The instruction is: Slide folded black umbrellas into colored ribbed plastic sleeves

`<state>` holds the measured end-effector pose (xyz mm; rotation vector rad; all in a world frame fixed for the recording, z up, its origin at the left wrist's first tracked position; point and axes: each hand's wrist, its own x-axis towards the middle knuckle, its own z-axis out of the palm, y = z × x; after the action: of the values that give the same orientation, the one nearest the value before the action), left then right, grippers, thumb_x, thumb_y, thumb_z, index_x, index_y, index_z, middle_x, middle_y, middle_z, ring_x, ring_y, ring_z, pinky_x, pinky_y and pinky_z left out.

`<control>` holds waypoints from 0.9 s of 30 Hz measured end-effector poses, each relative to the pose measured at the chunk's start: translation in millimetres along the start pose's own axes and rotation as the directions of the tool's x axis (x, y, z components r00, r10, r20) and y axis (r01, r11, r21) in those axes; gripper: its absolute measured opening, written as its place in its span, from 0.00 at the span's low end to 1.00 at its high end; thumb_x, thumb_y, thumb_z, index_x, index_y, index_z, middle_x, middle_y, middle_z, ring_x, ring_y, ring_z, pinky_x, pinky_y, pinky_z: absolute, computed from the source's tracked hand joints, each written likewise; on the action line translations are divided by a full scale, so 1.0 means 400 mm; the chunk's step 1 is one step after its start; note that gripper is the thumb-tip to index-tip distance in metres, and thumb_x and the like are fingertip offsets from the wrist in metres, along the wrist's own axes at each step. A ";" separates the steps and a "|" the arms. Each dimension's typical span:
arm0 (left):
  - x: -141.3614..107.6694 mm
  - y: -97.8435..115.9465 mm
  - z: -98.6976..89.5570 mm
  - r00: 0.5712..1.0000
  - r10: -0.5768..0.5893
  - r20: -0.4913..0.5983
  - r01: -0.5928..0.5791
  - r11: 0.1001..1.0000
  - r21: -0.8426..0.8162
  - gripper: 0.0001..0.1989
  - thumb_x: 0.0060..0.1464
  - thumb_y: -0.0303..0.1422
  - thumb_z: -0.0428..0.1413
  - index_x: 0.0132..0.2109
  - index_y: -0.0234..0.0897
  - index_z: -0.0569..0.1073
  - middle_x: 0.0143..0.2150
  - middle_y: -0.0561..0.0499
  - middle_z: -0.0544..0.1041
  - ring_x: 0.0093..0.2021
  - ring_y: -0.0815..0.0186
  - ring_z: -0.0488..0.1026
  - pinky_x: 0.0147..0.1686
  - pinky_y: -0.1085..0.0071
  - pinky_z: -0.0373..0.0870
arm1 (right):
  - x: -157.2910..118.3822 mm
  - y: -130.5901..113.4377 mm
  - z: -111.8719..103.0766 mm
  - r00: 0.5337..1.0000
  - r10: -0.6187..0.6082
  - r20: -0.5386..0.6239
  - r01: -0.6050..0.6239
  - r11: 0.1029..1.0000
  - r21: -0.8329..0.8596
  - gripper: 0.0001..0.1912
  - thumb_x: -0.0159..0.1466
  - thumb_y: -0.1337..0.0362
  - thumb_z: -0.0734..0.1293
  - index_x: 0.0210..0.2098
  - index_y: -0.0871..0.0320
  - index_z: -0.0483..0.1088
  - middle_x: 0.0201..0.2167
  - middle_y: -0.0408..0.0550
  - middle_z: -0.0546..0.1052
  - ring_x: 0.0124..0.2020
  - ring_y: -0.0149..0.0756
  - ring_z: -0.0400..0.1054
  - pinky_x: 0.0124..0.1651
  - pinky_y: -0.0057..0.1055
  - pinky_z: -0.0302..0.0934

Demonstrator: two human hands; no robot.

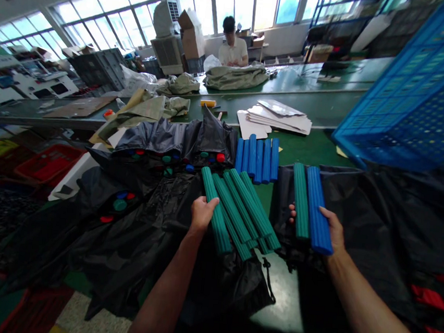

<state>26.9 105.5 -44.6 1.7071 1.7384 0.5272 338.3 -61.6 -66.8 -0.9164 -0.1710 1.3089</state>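
My left hand (203, 213) is closed round a ribbed green rod (219, 228), at the left side of a pile of similar green rods (249, 211). A ribbed blue rod (318, 212) and another green rod (300, 205) stand side by side in my right hand (333, 228), whose fingertips show past the green one's left edge. Beneath the pile lies a black drawstring bag (234, 288), its cord and toggle hanging loose. Just beyond the green rods, several blue rods (259, 159) form a row.
Filled black bags (157, 139) with coloured ends showing lie to the left. A blue plastic crate (400, 105) rises at the right. White card sheets (277, 118) rest on the green table (310, 151). Across the tables sits a person (233, 50) behind greenish cloth (236, 77).
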 end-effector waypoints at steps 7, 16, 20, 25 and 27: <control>-0.023 0.250 0.175 0.995 0.100 -0.003 -0.100 0.995 -0.023 0.18 0.48 0.43 0.56 0.35 0.29 0.74 0.33 0.38 0.78 0.36 0.57 0.76 0.34 0.68 0.66 | -0.008 -0.008 0.007 0.997 0.067 0.025 -0.067 0.998 0.016 0.29 0.58 0.52 0.61 0.56 0.60 0.65 0.44 0.55 0.79 0.43 0.52 0.74 0.44 0.48 0.71; -0.099 0.291 0.306 0.913 0.333 0.235 -0.398 0.850 0.344 0.22 0.56 0.48 0.51 0.46 0.33 0.71 0.38 0.38 0.78 0.42 0.52 0.76 0.40 0.62 0.69 | -0.006 -0.006 -0.001 0.993 0.113 0.041 -0.114 0.993 0.035 0.26 0.59 0.53 0.61 0.52 0.61 0.69 0.38 0.55 0.80 0.39 0.49 0.76 0.43 0.45 0.71; -0.088 0.199 0.212 0.867 0.463 0.182 -0.497 0.816 0.294 0.16 0.59 0.44 0.49 0.47 0.40 0.72 0.42 0.45 0.76 0.44 0.61 0.73 0.43 0.68 0.67 | -0.003 -0.004 -0.003 0.994 0.109 -0.006 -0.108 0.993 0.044 0.22 0.58 0.54 0.62 0.47 0.58 0.72 0.44 0.54 0.79 0.40 0.46 0.75 0.44 0.41 0.72; -0.032 0.023 -0.005 0.926 0.314 -0.209 -0.135 0.793 0.595 0.20 0.56 0.41 0.53 0.53 0.37 0.69 0.48 0.41 0.70 0.52 0.53 0.66 0.49 0.58 0.63 | 0.008 -0.002 -0.020 0.989 0.133 -0.069 -0.133 0.991 -0.003 0.23 0.57 0.49 0.62 0.47 0.54 0.74 0.46 0.54 0.78 0.40 0.49 0.75 0.40 0.41 0.73; -0.008 -0.040 -0.078 0.935 0.170 -0.312 0.064 0.785 0.617 0.25 0.54 0.41 0.55 0.55 0.32 0.66 0.50 0.37 0.70 0.52 0.50 0.67 0.48 0.56 0.63 | 0.015 0.001 -0.034 0.989 0.133 -0.068 -0.134 0.991 -0.021 0.23 0.57 0.48 0.62 0.47 0.52 0.74 0.46 0.53 0.78 0.40 0.49 0.75 0.39 0.42 0.73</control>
<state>-6.2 105.6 -32.4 2.2228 2.3121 0.3057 347.9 -62.7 -78.2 -1.0056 -0.0752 1.4003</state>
